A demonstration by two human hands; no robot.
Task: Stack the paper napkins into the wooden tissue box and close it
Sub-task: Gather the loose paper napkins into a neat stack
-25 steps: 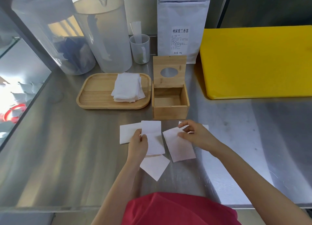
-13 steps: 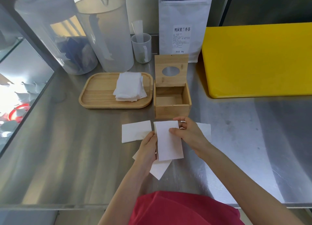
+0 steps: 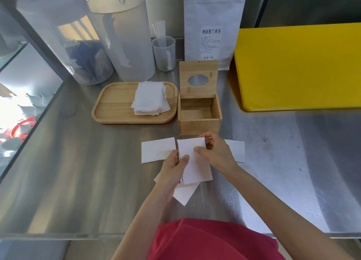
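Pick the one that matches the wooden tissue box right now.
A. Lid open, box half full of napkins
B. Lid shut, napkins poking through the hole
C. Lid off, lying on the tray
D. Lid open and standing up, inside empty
D. The lid with the oval hole stands upright at the back of the wooden tissue box, and only bare wood shows inside it.

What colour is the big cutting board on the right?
Bright yellow cutting board, seen clearly in the head view.

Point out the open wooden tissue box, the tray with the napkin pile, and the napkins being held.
wooden tissue box (image 3: 199, 126): head view, front wall.
tray (image 3: 114, 105): head view, bare floor.
held napkins (image 3: 196, 166): head view, top sheet.
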